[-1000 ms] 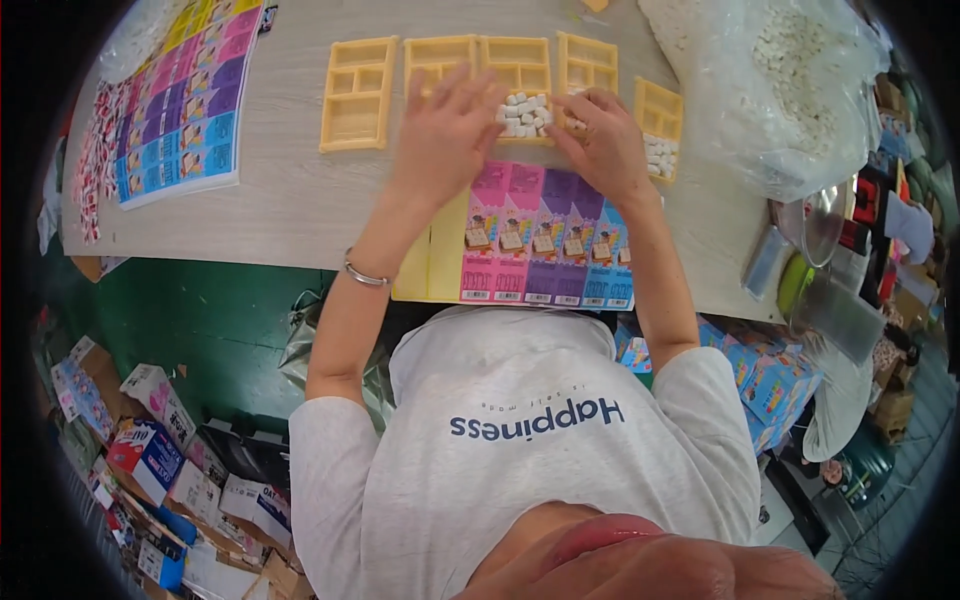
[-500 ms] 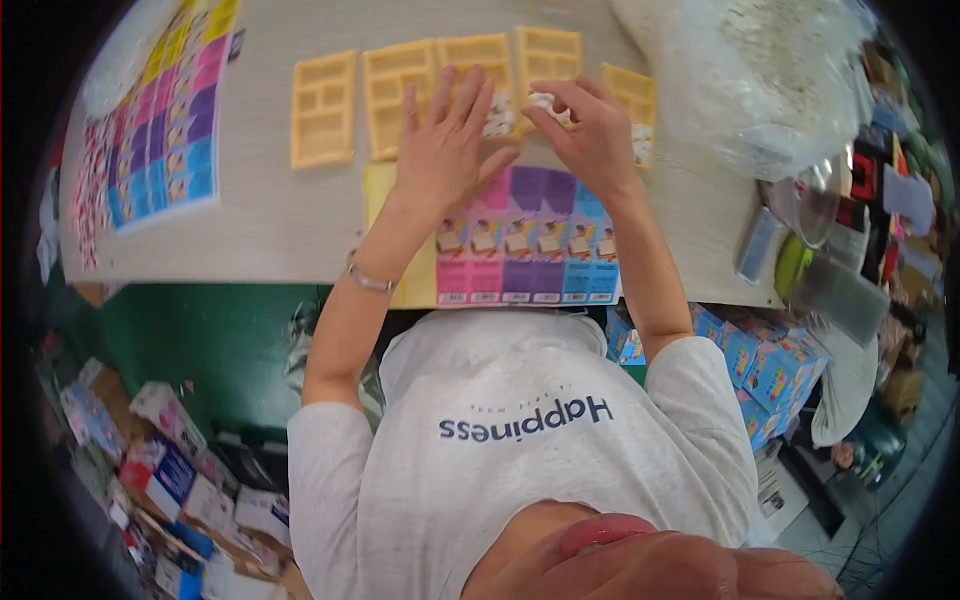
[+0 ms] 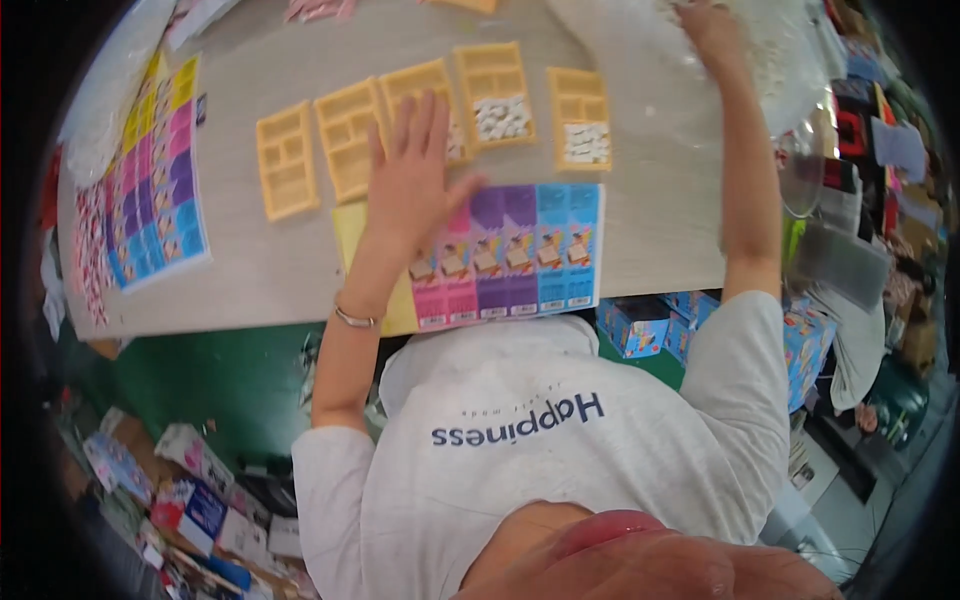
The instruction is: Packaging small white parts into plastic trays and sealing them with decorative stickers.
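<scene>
Several yellow compartment trays stand in a row on the table. My left hand lies over the middle tray, fingers stretched and apart, hiding much of it; some white pieces show beside the hand. Small white pieces fill the near compartment of the tray to its right. More white pieces lie in the rightmost tray. No pieces show in the two left trays. My right hand reaches into the clear plastic bag of pale pieces at the far right; its fingertips are at the picture's upper edge.
A sheet of pink, purple and blue printed cards lies at the table's near edge, over a yellow sheet. Another printed sheet lies at the left. Blue printed boxes stand below the table; cartons crowd the lower left.
My right hand has left the trays, where it held white pieces, and moved far right into the bag. The fourth tray now shows a filled near compartment. My left hand stays spread over the middle tray.
</scene>
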`<action>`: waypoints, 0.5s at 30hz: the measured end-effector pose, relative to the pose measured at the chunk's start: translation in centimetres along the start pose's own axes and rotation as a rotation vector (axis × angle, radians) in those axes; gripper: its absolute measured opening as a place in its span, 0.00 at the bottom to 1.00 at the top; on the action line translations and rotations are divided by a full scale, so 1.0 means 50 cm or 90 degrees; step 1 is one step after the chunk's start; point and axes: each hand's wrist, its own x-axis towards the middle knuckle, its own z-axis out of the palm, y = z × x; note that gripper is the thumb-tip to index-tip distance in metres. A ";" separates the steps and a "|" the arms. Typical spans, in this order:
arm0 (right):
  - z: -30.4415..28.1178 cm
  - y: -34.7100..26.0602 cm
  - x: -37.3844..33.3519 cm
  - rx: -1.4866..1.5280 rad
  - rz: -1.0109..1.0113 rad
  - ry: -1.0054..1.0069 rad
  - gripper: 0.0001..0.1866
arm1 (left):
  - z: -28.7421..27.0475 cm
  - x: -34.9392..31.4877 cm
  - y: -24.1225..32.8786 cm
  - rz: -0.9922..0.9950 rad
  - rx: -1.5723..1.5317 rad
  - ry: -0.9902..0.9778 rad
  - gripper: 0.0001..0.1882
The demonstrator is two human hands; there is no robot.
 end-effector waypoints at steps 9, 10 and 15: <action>0.006 -0.086 0.091 -0.538 0.387 0.027 0.17 | -0.054 -0.078 -0.226 -0.039 -0.012 0.054 0.40; -0.002 -0.082 0.089 -0.392 0.373 0.107 0.19 | -0.054 -0.075 -0.217 -0.013 0.010 0.057 0.41; -0.097 0.074 0.020 0.385 0.196 0.524 0.16 | -0.027 -0.053 -0.202 -0.026 -0.009 0.055 0.42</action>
